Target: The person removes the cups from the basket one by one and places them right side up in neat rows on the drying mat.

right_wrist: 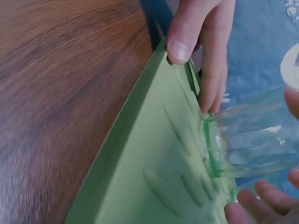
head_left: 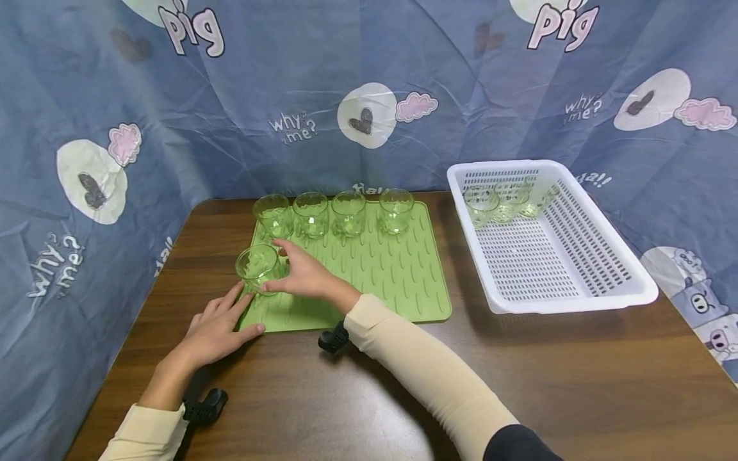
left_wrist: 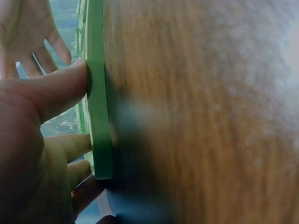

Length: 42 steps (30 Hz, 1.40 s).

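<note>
On the front left part of a green ribbed mat (head_left: 398, 282) stands a clear greenish glass (head_left: 254, 261), mouth up. My right hand (head_left: 305, 274) is around its right side, thumb in front and fingers behind, spread apart. In the right wrist view a gap shows between the lower fingers (right_wrist: 266, 200) and the glass wall. My left hand (head_left: 212, 330) rests at the mat's front left corner, its thumb at the front edge and its extended fingers along the left edge. Several similar glasses (head_left: 311, 218) stand upright in a row along the mat's back edge.
A white perforated plastic basket (head_left: 496, 291) sits to the right of the mat, with several glasses (head_left: 481, 203) grouped in its back left part. Both stand on a brown wooden table (head_left: 519, 371). A blue printed curtain (head_left: 242, 141) hangs behind and at the sides.
</note>
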Motion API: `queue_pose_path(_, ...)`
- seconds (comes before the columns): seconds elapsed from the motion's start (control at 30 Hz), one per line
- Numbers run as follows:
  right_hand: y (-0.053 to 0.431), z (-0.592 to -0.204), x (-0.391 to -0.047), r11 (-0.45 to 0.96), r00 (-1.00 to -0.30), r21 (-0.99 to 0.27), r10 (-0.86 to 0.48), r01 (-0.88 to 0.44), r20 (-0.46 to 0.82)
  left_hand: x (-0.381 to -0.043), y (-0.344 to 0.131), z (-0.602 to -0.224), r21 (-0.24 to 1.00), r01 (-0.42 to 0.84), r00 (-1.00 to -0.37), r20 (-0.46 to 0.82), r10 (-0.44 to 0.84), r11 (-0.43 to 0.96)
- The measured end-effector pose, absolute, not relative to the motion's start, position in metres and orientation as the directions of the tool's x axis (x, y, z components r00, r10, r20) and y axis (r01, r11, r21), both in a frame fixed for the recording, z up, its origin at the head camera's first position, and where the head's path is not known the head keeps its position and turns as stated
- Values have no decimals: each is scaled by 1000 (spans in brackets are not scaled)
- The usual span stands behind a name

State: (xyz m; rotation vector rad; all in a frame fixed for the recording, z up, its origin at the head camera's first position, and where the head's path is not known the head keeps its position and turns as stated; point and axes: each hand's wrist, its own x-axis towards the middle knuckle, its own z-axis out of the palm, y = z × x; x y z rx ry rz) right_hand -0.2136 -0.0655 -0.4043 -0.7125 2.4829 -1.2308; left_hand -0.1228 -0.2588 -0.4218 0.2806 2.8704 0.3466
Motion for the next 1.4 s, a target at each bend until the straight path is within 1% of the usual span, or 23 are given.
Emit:
queue_pose_path(0.17,-56,-395,-208,540,-823,-767,-567,-347,-26,-122,-259,-421,251,161,-954,-209,215,955)
queue_pose_path(0.3,-42,-380,-198,537,-788,-729,-616,-424,5,-122,-260,-422,250,159,-956,-203,212,955)
queue_pose_path(0.4,-26,-368,-187,506,-742,-697,-668,-508,56,-122,-260,-422,250,160,-956,-201,213,955)
queue_pose_path(0.5,-6,-358,-175,454,-680,-669,-725,-589,107,-123,-261,-423,250,163,-956,-200,216,954)
queue_pose_path(0.6,14,-352,-165,409,-624,-659,-772,-632,119,-122,-262,-424,246,162,-957,-198,213,956)
queue_pose_path(0.67,26,-350,-160,400,-605,-648,-788,-648,118,-122,-263,-424,246,160,-957,-197,211,956)
queue_pose_path(0.73,35,-349,-157,407,-602,-632,-789,-660,120,-122,-262,-423,250,159,-958,-195,210,955)
queue_pose_path(0.93,53,-345,-154,446,-630,-580,-761,-681,155,-122,-261,-424,258,166,-956,-196,220,952)
queue_pose_path(1.2,63,-330,-149,426,-622,-556,-751,-714,223,-123,-261,-425,257,167,-956,-196,220,952)
queue_pose_path(1.4,73,-320,-147,441,-620,-526,-751,-728,228,-123,-262,-425,256,167,-955,-199,221,952)
